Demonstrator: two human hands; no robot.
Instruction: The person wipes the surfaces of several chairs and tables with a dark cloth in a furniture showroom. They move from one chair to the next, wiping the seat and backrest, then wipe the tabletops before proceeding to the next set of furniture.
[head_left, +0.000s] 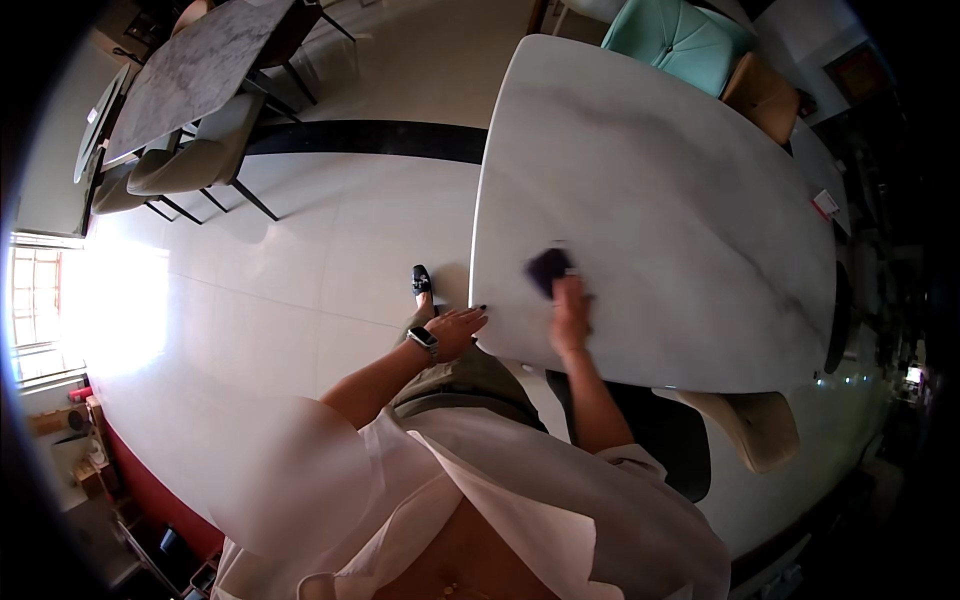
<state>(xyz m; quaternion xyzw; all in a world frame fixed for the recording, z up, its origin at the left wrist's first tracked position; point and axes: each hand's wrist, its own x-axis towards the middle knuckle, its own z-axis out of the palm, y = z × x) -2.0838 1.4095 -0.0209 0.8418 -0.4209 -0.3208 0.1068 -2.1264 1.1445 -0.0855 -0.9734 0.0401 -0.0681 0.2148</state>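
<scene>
Before me stands a white marble-patterned table (645, 195) with grey veining and rounded corners. My right hand (571, 315) is over its near left part and grips a dark purple cloth (549, 271). Hand and cloth are blurred, and the cloth appears to lie against the tabletop. My left hand (454, 332) rests its fingertips on the table's near left corner, fingers stretched out, with nothing held. A wristwatch (422, 339) with a metal band is on the left wrist.
Around the table stand a mint-green chair (671, 45), a brown chair (761, 96), a black chair (667, 442) and a beige chair (750, 427). A second marble-patterned table (202, 71) with grey-beige chairs (187, 161) is at the far left. A small card (826, 204) lies near the right edge.
</scene>
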